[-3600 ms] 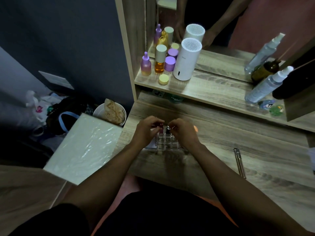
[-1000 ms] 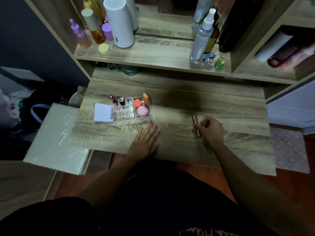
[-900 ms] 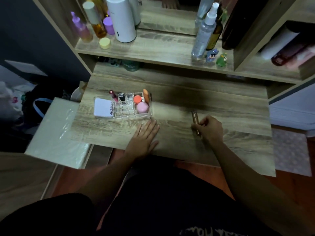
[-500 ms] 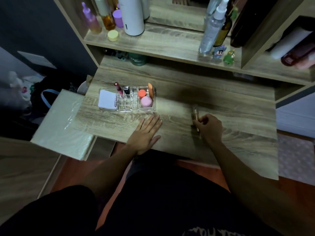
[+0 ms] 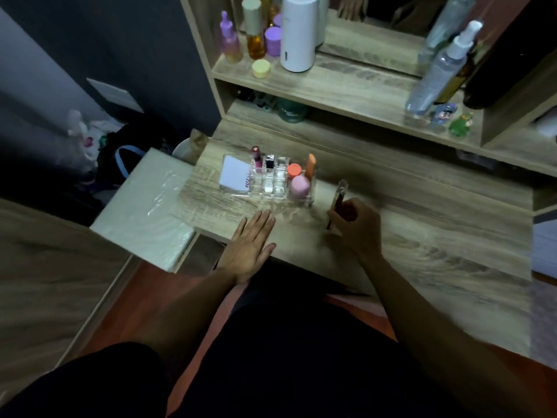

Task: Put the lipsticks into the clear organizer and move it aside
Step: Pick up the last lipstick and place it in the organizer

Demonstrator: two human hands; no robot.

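The clear organizer (image 5: 272,188) stands on the left part of the wooden desk (image 5: 422,224). A pink lipstick (image 5: 256,156) and a black-capped one (image 5: 269,162) stand in its back slots; a white card (image 5: 235,177), orange and pink sponges (image 5: 298,182) fill its ends. My right hand (image 5: 355,226) is shut on a slim brown lipstick tube (image 5: 338,198), tilted, just right of the organizer. My left hand (image 5: 250,245) lies flat and open on the desk in front of the organizer.
A shelf above the desk carries purple and amber bottles (image 5: 254,34), a white cylinder (image 5: 298,34), a spray bottle (image 5: 437,70) and small figurines (image 5: 459,125). A plastic-wrapped white stool (image 5: 141,206) sits left of the desk, with bags on the floor behind it.
My right hand has lifted the brown lipstick tube off the desk and carried it left toward the organizer. My left hand has stayed flat on the desk.
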